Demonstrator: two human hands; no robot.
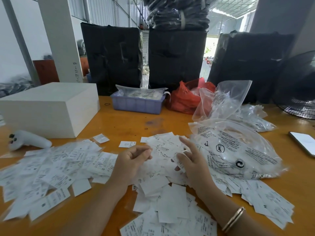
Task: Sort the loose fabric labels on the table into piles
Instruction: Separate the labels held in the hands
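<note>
- The fingers (pixel 180 158) of the right hand (pixel 190 160) are spread, with a small white label (pixel 179 162) pinched between thumb and fingertips; the left hand (pixel 131 159) is loosely curled, and whether anything is held in it cannot be told.
- The loose labels (pixel 160 181) are heaped under both hands; a flatter spread (pixel 56 167) lies to the left on the orange table (pixel 126 121).
- Just right of the heap, a printed clear bag (pixel 238 150) is seen — whitish contents, indistinct.
- Farther back, a lilac tray (pixel 138 103) is filled with bagged white pieces, beside a red bag (pixel 184 97) and a white box (pixel 51 108).

White labels (pixel 56 164), orange table (pixel 129 120), red bag (pixel 182 99).
</note>
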